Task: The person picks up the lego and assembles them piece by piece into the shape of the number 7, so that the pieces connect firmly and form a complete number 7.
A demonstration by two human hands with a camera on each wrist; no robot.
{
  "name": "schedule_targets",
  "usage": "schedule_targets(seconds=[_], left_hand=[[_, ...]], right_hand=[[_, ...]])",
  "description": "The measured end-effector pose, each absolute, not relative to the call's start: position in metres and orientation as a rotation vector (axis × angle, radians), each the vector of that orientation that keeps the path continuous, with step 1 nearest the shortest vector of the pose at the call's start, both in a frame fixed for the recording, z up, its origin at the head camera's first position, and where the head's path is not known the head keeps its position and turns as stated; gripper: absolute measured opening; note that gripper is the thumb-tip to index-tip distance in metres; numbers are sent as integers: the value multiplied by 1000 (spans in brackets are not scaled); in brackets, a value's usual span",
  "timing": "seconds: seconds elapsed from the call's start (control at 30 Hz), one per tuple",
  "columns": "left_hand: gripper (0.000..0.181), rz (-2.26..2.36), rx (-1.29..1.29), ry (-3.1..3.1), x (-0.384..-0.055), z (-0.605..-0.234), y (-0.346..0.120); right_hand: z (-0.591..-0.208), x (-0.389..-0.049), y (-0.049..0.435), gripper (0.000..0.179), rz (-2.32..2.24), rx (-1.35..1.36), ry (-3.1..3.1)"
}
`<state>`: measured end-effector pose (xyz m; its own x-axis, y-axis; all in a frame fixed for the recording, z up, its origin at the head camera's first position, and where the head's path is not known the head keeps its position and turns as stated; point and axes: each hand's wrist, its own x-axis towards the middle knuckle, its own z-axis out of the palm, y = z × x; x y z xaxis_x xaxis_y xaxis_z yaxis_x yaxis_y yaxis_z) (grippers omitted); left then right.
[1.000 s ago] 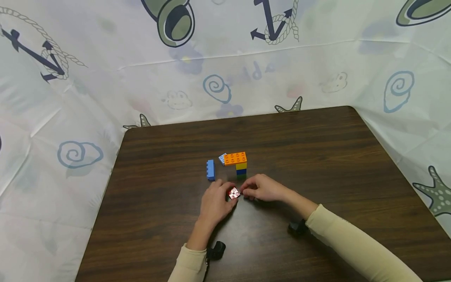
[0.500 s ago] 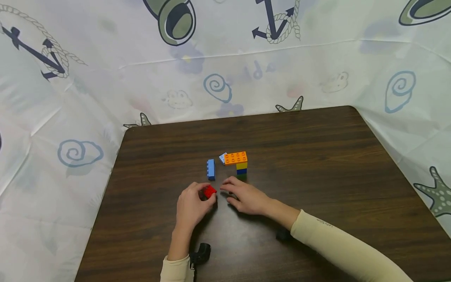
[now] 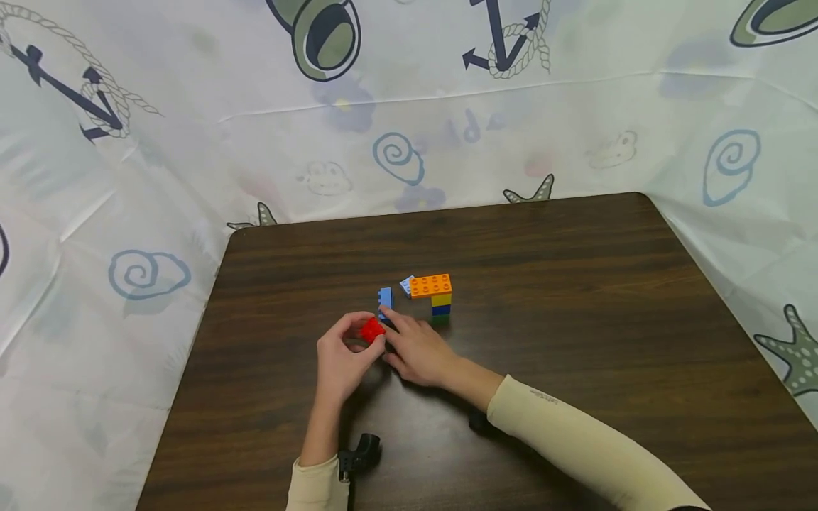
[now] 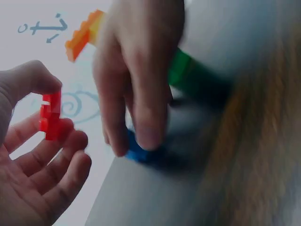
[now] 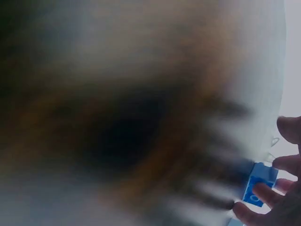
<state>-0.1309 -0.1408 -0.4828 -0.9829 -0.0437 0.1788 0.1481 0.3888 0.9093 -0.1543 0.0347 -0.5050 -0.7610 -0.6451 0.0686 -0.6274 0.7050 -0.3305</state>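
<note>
Thumb and fingers of my left hand (image 3: 340, 363) pinch a small red toy building brick (image 3: 372, 331), held above the table in the left wrist view. My right hand (image 3: 423, 349) is just right of it, reaching over a longer blue brick (image 3: 385, 295). Its fingertips are at the blue brick in the left wrist view. The right wrist view has the fingers spread about the blue brick (image 5: 260, 183), the upper digit apart from it. Behind the right hand stands a stack with an orange brick (image 3: 430, 285) across yellow, dark blue and green bricks.
A light blue brick (image 3: 406, 285) lies at the left end of the orange brick, partly hidden. The dark wooden table (image 3: 575, 298) ends at a printed cloth (image 3: 447, 142) behind it. A black wrist mount (image 3: 364, 452) sits on the left forearm.
My left hand has carried the red brick leftward and slightly up from the middle. The right hand has moved left to the blue brick, its fingers spreading. The stack stays put.
</note>
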Motion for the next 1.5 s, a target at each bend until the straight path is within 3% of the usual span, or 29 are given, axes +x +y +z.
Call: schedule_targets(seconds=[0.27, 0.4, 0.53, 0.87, 1.5], left_hand=[[46, -2430, -148, -2250, -148, -478, -129], [47, -2563, -126, -2190, -157, -475, -124], [44, -2532, -150, -2239, -167, -472, -117], [41, -2289, -184, -2386, -185, -464, -111], [40, -2104, -381, -2587, -203, -454, -111]], right_hand=[[-499, -146, 52, 34, -583, -1083, 2935], [-498, -144, 60, 39, -563, -1115, 2965], [-499, -141, 69, 44, -628, -1081, 2989], [-500, -133, 93, 28, -775, -930, 2986], [-487, -138, 119, 44, -648, -667, 2879]])
